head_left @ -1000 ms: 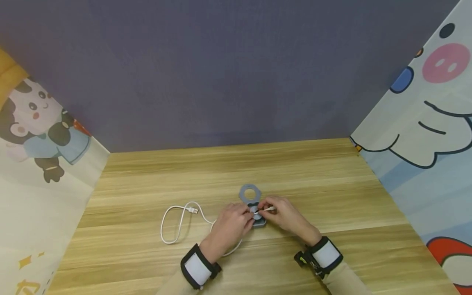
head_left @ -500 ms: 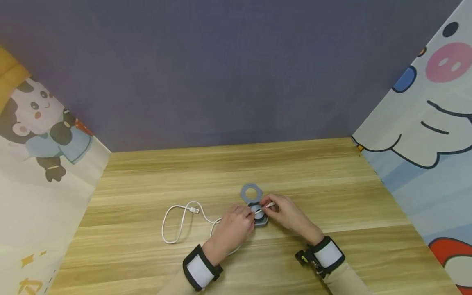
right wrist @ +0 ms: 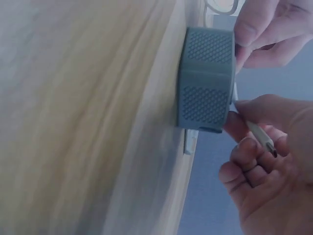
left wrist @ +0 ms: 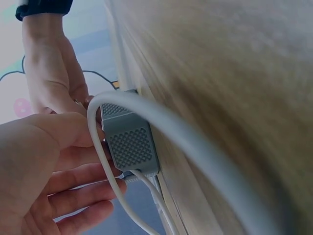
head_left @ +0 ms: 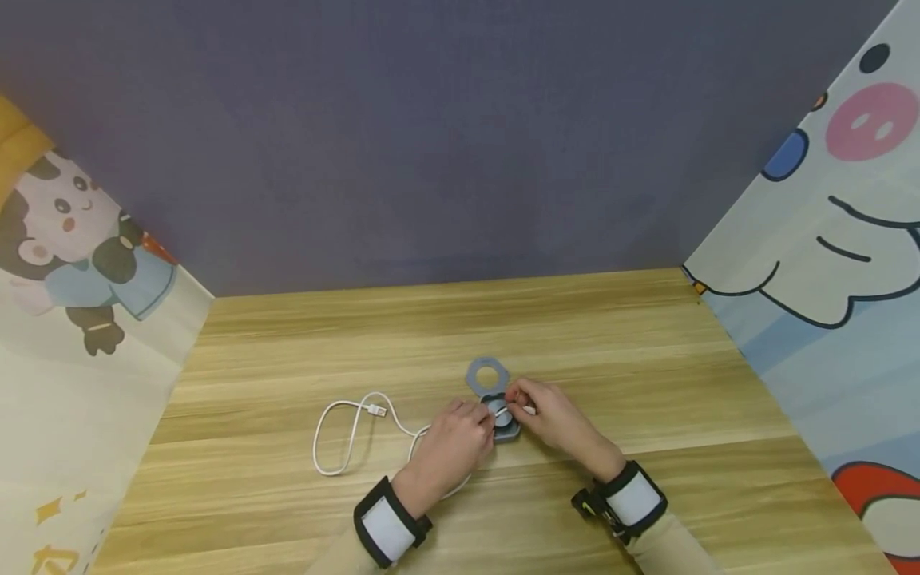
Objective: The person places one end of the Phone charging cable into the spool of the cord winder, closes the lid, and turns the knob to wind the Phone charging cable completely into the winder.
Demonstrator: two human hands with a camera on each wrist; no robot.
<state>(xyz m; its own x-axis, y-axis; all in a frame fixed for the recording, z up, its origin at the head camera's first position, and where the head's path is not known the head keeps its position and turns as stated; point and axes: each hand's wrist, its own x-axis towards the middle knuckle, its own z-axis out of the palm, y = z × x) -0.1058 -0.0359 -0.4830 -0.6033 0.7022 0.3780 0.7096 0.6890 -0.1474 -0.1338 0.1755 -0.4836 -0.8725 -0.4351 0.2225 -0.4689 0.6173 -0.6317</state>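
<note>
At the lower centre of the frame, a small grey textured cable-winder case (head_left: 503, 422) is steadied on the wooden desk (head_left: 611, 359) by the left hand (head_left: 453, 443), while the thin white charging cable (head_left: 345, 435), mostly unwound, is pinched near its end by the right hand (head_left: 557, 423).

I see the cable winder (head_left: 503, 422) sitting on the table (head_left: 618, 375) near the middle, with its lid (head_left: 487, 374) lying just behind it. My left hand (head_left: 454, 443) is at the winder's left side, my right hand (head_left: 552, 419) at its right, both touching it. The cable (head_left: 338, 435) loops across the table to the left of my left hand, its plug (head_left: 377, 410) lying inside that loop, well apart from the winder
</note>
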